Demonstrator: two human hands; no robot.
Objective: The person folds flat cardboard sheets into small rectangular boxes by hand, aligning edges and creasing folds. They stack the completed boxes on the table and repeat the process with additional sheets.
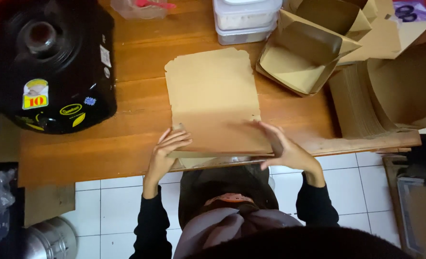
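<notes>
A flat brown cardboard box blank [213, 96] lies on the wooden table [103, 148], its near part folded up toward me. My left hand [167, 151] presses on the blank's near left corner, fingers spread over the fold. My right hand [282, 146] grips the near right edge, fingers on top of the fold. Both arms wear black sleeves.
A black round appliance [55, 62] stands at the table's left. Folded brown boxes [309, 52] nest at the back right, beside a stack of flat blanks [361, 100]. Clear plastic containers [244, 19] sit at the back. White tiled floor [112, 206] lies below, with a metal pot [50, 240].
</notes>
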